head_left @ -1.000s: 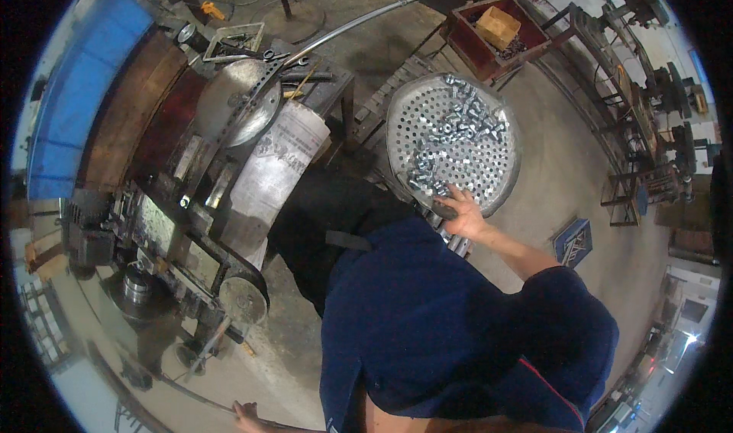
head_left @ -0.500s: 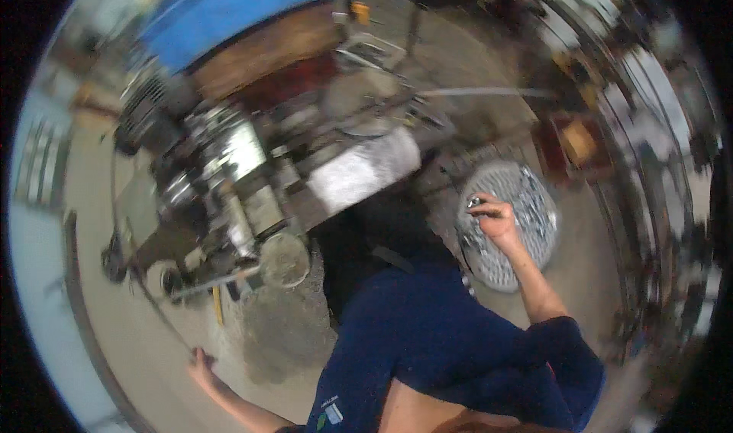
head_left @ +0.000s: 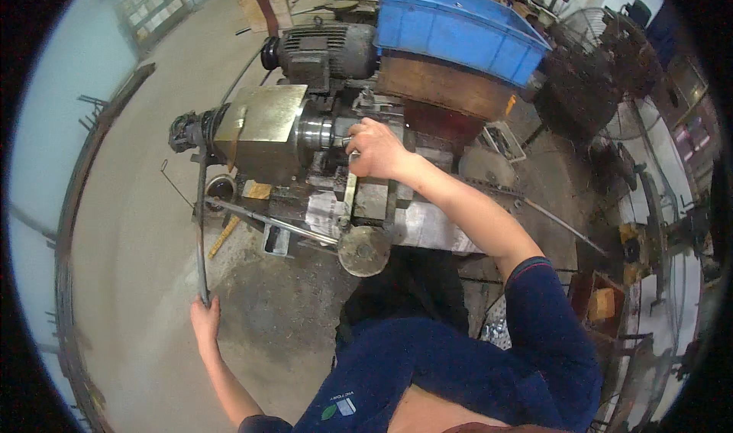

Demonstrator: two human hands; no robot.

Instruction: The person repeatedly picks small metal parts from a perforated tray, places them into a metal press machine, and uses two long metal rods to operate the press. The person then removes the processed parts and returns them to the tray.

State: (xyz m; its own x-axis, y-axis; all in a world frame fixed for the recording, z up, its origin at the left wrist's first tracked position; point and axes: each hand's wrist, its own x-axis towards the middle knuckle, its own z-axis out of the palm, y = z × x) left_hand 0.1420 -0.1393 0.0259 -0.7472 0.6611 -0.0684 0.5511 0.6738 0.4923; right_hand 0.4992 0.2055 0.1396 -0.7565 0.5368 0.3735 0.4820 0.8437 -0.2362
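My left hand [head_left: 205, 322] is closed round the lower end of a long metal lever [head_left: 201, 242], which rises to the left end of a small lathe-like machine. At the machine's shiny round spindle nose [head_left: 314, 134], my right hand [head_left: 374, 150] pinches a small metal part [head_left: 346, 140]; most of it is hidden by my fingers. Left of the spindle, a flat metal plate [head_left: 263, 114] covers the headstock. Below my right hand are the slide and a round handwheel-like disc [head_left: 364, 251], with a steel bar [head_left: 282, 228] reaching left from it.
Behind the machine stand an electric motor [head_left: 327, 51] and a blue plastic crate [head_left: 458, 32] on a wooden box [head_left: 439, 85]. By my right side, a round tub [head_left: 495, 327] holding shiny metal parts is partly hidden. A standing fan [head_left: 588, 74] is at the far right.
My right hand has moved left from above the tub to the spindle, carrying the small metal part. My left hand still holds the lever. The view has swung toward the machine.
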